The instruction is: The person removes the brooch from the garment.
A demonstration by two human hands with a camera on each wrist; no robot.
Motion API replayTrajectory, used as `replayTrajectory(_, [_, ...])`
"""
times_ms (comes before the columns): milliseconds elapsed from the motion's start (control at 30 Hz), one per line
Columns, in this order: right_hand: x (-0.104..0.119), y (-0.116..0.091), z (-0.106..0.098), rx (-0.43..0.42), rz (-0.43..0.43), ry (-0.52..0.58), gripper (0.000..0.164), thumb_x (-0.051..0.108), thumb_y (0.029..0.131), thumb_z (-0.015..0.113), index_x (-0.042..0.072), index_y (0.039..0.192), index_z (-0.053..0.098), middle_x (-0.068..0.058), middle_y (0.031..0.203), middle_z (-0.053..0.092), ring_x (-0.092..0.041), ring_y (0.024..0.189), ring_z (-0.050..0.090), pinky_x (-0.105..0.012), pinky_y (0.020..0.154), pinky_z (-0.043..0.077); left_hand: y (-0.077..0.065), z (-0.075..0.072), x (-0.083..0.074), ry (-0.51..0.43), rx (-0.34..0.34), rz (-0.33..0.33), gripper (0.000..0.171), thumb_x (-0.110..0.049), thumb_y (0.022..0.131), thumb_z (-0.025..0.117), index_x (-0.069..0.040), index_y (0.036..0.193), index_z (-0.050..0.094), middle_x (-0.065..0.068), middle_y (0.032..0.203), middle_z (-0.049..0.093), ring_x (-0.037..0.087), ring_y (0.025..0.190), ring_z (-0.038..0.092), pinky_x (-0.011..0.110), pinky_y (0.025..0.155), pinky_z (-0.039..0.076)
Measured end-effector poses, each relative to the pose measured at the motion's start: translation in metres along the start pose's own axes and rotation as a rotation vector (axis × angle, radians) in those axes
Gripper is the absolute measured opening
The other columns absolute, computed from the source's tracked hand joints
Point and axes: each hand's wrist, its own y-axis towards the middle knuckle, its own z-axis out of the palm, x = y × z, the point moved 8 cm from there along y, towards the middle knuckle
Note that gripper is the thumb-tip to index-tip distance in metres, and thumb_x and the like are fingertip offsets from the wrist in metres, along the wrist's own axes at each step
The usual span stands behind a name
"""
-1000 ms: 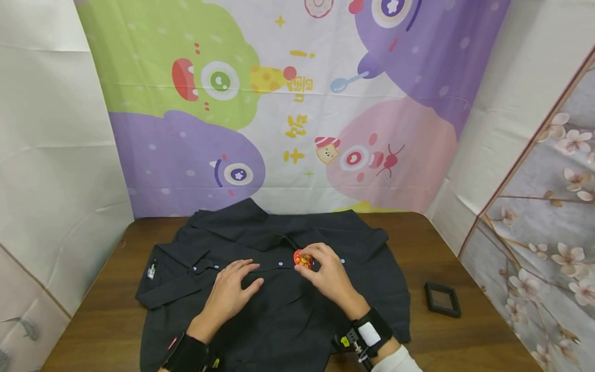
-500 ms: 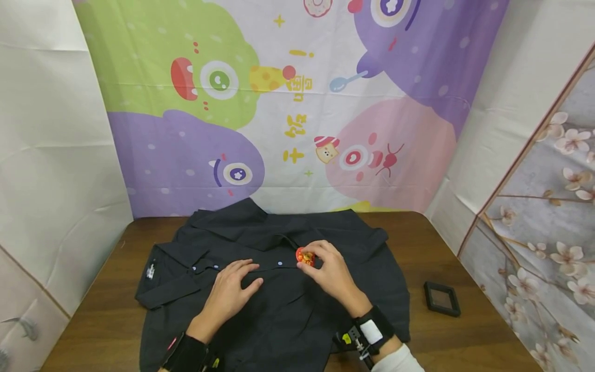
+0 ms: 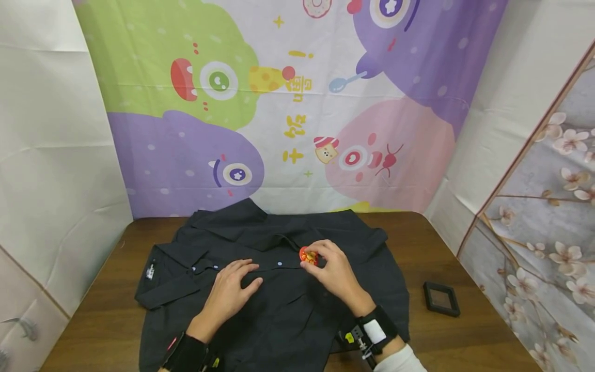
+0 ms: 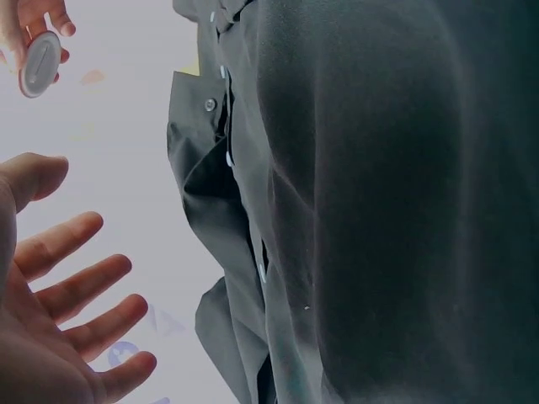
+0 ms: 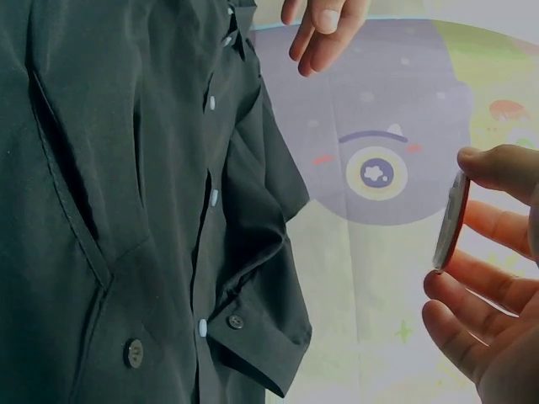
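A dark button-up shirt (image 3: 274,325) lies spread on the table, its collar to the left and pale buttons along the placket. Above it my right hand (image 3: 335,271) pinches a round red pin badge (image 3: 305,256) between thumb and fingers. The badge's pale back with its pin bar shows in the left wrist view, where the pin badge (image 4: 40,64) faces the camera. Seen edge-on in the right wrist view, the pin badge (image 5: 452,220) stands apart from the cloth. My left hand (image 3: 231,290) hovers over the shirt's middle with fingers spread, holding nothing.
A small black square frame (image 3: 443,311) lies on the brown table (image 3: 465,341) right of the shirt. Behind the table hangs a cartoon-monster cloth (image 3: 297,196). Pale panels (image 3: 56,129) rise on the left, and a floral panel (image 3: 558,268) stands on the right.
My right hand has drifted slightly to the right and a little up with the pin badge still pinched. The left hand and the shirt look unmoved.
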Motion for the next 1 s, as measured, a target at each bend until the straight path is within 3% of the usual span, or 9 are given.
replayTrajectory(600, [-0.006, -0.001, -0.005, 0.016, 0.019, -0.009, 0.027, 0.020, 0.077, 0.083, 0.011, 0.102, 0.074, -0.004, 0.104, 0.066, -0.019, 0.090, 0.062, -0.040, 0.076, 0.057, -0.001, -0.001, 0.001, -0.013, 0.023, -0.027, 0.035, -0.029, 0.088, 0.072, -0.010, 0.117, 0.070, 0.013, 0.130, 0.063, 0.036, 0.128, 0.053, 0.061, 0.105, 0.038])
replayTrajectory(1000, [-0.012, -0.003, -0.010, -0.019, 0.021, -0.026, 0.027, 0.020, 0.077, 0.083, 0.011, 0.101, 0.074, -0.003, 0.103, 0.067, -0.020, 0.094, 0.063, -0.038, 0.078, 0.055, 0.000, -0.002, -0.002, -0.017, -0.003, -0.009, 0.032, -0.026, 0.087, 0.073, -0.011, 0.115, 0.070, 0.011, 0.129, 0.064, 0.035, 0.127, 0.054, 0.060, 0.105, 0.039])
